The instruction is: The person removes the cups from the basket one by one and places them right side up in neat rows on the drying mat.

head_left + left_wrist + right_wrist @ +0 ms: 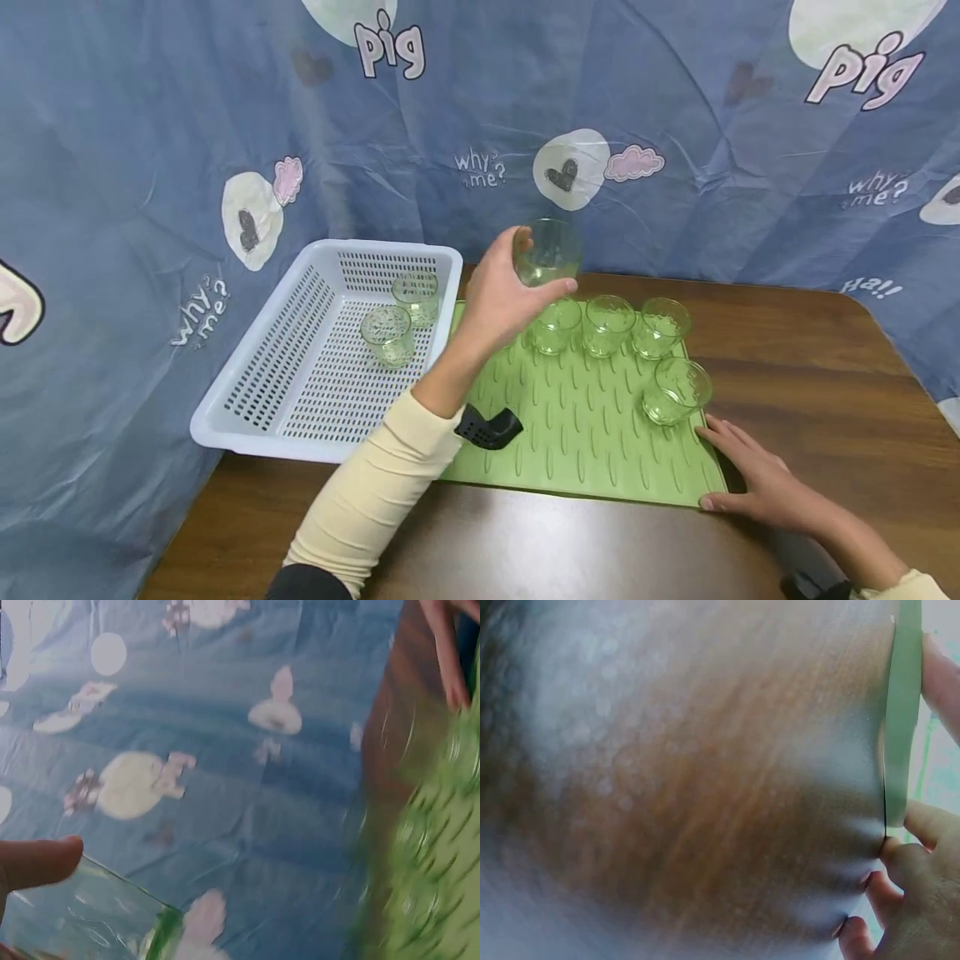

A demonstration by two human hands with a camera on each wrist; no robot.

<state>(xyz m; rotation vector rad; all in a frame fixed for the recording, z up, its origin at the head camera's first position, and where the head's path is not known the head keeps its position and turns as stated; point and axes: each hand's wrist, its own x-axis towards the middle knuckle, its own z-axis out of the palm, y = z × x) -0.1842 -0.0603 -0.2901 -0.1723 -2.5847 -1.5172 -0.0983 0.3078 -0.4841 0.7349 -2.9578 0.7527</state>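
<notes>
In the head view my left hand (504, 296) grips a clear glass tumbler (551, 254), raised above the back of a green drying mat (555, 433). The left wrist view shows the thumb (41, 862) against the wall of that glass (97, 911). My right hand (765, 483) rests on the table with its fingers spread, touching the mat's right edge. In the right wrist view, fingertips (891, 896) lie along the green mat edge (904, 712). Several tumblers stand on the mat, among them one (660, 329) at the back right and another (677, 392) in front of it.
A white perforated basket (225, 429) stands left of the mat, with two glass tumblers (387, 337) inside near its right wall. Brown wooden tabletop (817, 358) extends to the right. A blue printed cloth (465, 108) hangs behind the table.
</notes>
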